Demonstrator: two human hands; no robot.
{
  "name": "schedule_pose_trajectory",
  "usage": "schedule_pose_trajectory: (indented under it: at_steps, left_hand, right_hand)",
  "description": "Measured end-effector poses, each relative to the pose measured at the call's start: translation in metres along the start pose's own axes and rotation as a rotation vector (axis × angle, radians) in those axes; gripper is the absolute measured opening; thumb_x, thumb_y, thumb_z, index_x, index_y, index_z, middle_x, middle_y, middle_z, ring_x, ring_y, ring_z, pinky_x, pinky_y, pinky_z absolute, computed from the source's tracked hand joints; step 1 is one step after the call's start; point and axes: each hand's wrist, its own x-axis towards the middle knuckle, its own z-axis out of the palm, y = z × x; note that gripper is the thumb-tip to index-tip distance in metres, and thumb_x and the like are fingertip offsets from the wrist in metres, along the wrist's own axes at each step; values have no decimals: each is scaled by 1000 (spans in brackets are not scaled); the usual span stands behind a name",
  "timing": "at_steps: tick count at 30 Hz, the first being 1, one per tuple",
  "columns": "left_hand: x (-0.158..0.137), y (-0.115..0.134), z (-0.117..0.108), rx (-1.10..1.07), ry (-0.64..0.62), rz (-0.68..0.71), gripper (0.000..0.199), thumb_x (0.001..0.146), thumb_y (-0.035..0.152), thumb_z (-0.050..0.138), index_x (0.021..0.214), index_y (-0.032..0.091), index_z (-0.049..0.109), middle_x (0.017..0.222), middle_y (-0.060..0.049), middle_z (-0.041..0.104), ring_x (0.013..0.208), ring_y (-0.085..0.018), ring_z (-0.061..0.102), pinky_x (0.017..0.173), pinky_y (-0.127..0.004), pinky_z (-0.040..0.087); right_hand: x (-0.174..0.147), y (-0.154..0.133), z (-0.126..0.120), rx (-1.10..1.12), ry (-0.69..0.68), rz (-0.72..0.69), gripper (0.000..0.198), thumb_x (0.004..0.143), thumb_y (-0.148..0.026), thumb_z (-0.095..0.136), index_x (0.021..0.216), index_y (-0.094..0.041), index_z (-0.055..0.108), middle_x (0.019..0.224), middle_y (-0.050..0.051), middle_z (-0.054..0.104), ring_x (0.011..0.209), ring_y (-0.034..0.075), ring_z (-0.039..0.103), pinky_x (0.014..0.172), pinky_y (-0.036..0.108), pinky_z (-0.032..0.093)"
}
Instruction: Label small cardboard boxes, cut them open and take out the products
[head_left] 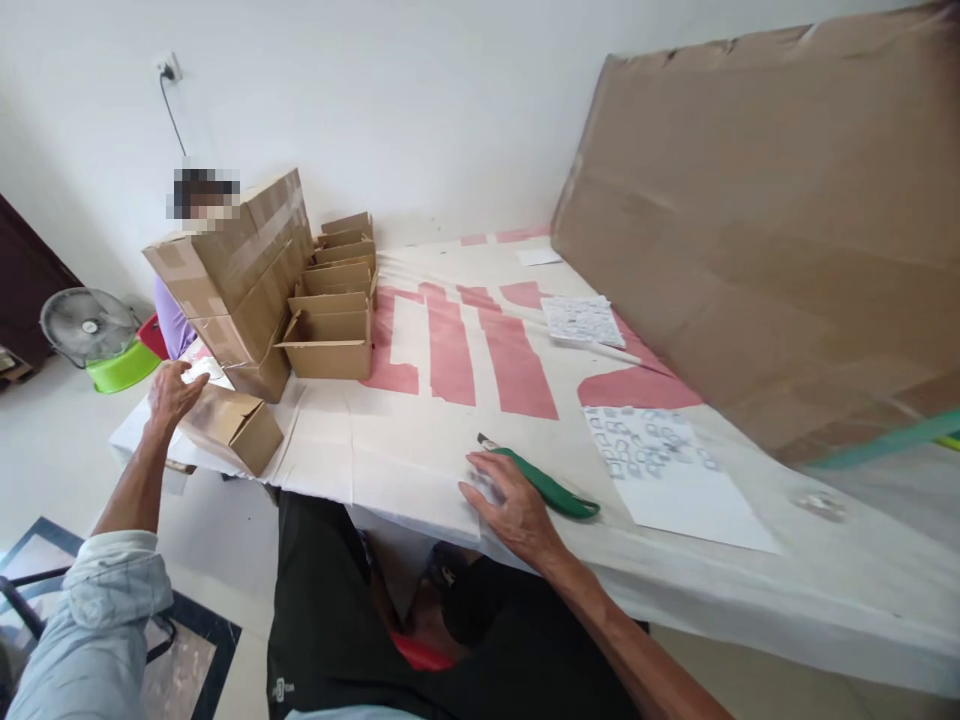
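At left, a small carton [229, 425] is flanked by the left hand [174, 394], grip spread; at lower centre, the right hand's [519, 512] grip cannot be told.

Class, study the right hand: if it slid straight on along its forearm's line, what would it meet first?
Probably the nearest open cardboard box: the right hand points roughly that way across the tablecloth, though depth is hard to judge from one view.
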Motion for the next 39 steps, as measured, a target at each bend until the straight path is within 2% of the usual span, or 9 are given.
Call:
schedule_pose_trajectory:
  at_steps: [4,10,13,17,21,24,28,31,39]
  left_hand:
    - [-13,-40,-1,-179,-136,-240,66,80,59,72,123,10,73,125,-22,77,122,-41,69,99,-45,56]
    - [-32,-46,15,-344,-202,-139,58,81,63,61,102,12,78,99,-9,79,100,-30,70,82,-32,53]
    - [-50,-33,28,-368,-211,-91,59,81,66,61,100,13,78,97,-9,78,99,-30,69,82,-33,53]
    - [-98,10,45,-395,-256,21,65,87,69,56,110,13,78,110,-14,79,104,-33,70,93,-40,55]
    - [-155,57,50,-581,-344,99,73,88,73,62,131,15,74,126,-16,78,117,-36,70,105,-46,55]
    - [-184,71,56,-791,-502,175,80,84,71,74,144,19,68,139,-15,73,120,-35,69,104,-46,58]
    - [-193,64,80,-1086,-749,299,112,66,57,95,164,26,49,165,-17,54,142,-40,60,107,-49,59]
    - [-190,61,97,-1172,-843,349,124,58,48,99,167,27,44,167,-17,53,153,-43,50,115,-53,55]
    - [-201,77,108,-1192,-800,390,122,61,40,94,169,24,41,163,-17,56,146,-42,56,117,-55,53]
  right_hand:
    - [1,1,1,-32,-17,-16,42,99,-56,64,121,-22,76,123,16,76,117,34,73,106,54,61]
    - [7,-6,-7,-161,48,-68,34,100,-46,60,117,-21,76,119,15,76,114,33,71,105,53,60]
    - [11,-6,-19,-269,102,-62,29,100,-41,59,114,-22,77,116,15,75,111,33,69,105,54,58]
    - [20,-12,-30,-287,118,-4,28,95,-42,61,107,-23,77,111,15,75,108,34,69,104,57,58]
    - [24,-40,-26,-66,23,117,38,96,-53,62,114,-22,77,117,15,75,106,32,72,98,53,62]
    - [20,-66,-16,144,-61,270,52,97,-64,62,121,-21,77,124,15,77,100,29,74,87,46,65]
    - [13,-91,-5,360,-69,388,62,95,-73,64,125,-21,79,125,15,81,107,31,76,88,46,66]
    - [12,-99,-3,458,-52,429,65,91,-76,67,126,-22,81,129,14,81,116,35,75,91,49,67]
    - [18,-87,-7,552,-122,472,75,85,-83,71,128,-23,81,132,14,81,118,36,76,99,51,65]
